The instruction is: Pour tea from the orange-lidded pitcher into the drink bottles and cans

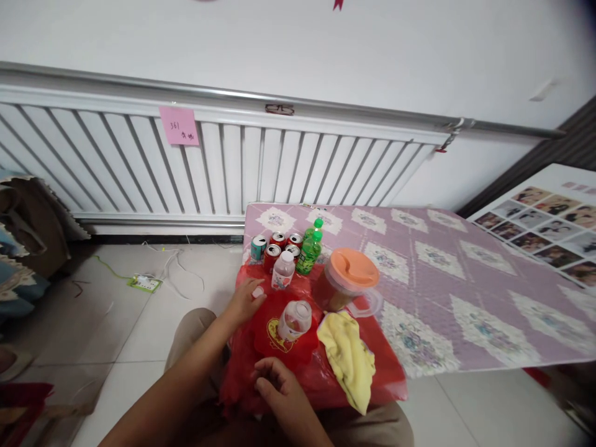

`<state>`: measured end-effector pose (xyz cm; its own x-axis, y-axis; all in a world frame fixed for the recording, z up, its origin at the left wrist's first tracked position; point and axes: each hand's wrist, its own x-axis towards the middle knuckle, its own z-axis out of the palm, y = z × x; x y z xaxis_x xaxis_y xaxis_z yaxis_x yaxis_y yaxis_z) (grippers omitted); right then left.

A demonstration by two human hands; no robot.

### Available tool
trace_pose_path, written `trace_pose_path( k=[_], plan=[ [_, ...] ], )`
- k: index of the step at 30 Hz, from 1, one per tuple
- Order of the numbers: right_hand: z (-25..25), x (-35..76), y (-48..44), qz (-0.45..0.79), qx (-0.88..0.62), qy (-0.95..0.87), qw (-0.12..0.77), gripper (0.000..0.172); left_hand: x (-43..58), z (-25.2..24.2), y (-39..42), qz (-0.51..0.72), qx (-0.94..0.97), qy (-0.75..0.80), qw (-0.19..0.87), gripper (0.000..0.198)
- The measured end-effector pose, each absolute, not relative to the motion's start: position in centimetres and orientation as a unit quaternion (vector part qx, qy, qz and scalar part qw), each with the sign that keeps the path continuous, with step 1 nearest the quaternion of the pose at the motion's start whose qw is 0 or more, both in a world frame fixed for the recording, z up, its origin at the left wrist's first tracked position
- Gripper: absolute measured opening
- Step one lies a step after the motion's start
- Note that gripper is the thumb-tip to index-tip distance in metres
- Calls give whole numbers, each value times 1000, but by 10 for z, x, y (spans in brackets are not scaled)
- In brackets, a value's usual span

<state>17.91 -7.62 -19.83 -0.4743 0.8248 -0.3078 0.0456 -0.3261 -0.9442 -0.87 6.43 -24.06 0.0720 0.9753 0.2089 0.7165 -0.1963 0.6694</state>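
Transparent bottle (294, 321) stands near spread left hand (244, 303) and loosely curled right hand (283, 386), neither visibly gripping. A careless sweep could topple it.

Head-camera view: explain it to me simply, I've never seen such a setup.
There is no machine here: a camera worn on a person's head looks forward and down at two bare hands. The left hand is close to a small pale disc; the right hand curls loosely on the near side of a clear bottle. Neither hand appears to grip anything. Red plastic sheeting also carries a yellow cloth. Nearby stand a white-capped bottle, cans, green-capped bottles and an orange-lidded pitcher.
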Motion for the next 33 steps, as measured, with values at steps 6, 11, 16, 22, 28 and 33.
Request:
trace_pose_path(
  k=[6, 11, 16, 22, 28, 33],
  plan=[
    [-196, 177, -78, 684, -430, -520, 279, 22, 36, -215, 28, 398, 719, 481, 304, 88],
    [-198, 183, -81, 668, -439, -521, 299, 23, 61, -202, 20, 371, 697, 487, 374, 93],
    [-198, 195, -85, 661, -448, -517, 308, 24, 64, -200, 20, 383, 682, 502, 368, 75],
    [-199, 201, -89, 652, -460, -515, 312, 23, 57, -201, 17, 377, 683, 528, 336, 75],
    [-194, 203, -94, 645, -458, -519, 322, 22, 58, -205, 18, 387, 696, 520, 310, 67],
    [-193, 209, -104, 630, -462, -528, 333, 20, 58, -210, 18, 392, 697, 518, 303, 67]
  ],
)
